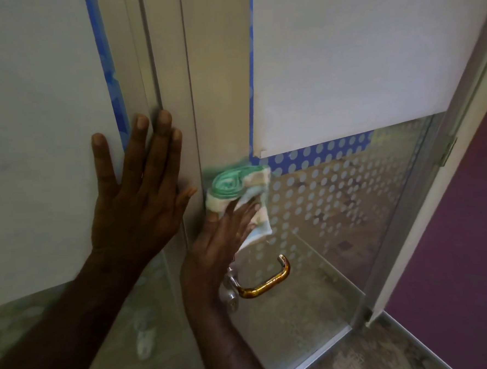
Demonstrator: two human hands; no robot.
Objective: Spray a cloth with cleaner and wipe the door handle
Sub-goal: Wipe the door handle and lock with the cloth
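The left hand [140,187] is being held flat and spread wide against the grey frame [170,74] beside the glass door [337,207], with nothing gripped in it. A bunched cloth [238,194], green and cream, is being pressed against the edge of the door by the fingers of the right hand [220,242]. The cloth is looking blurry, so it is probably being rubbed. The golden door handle [267,282] is being left untouched, just below the right hand and the cloth.
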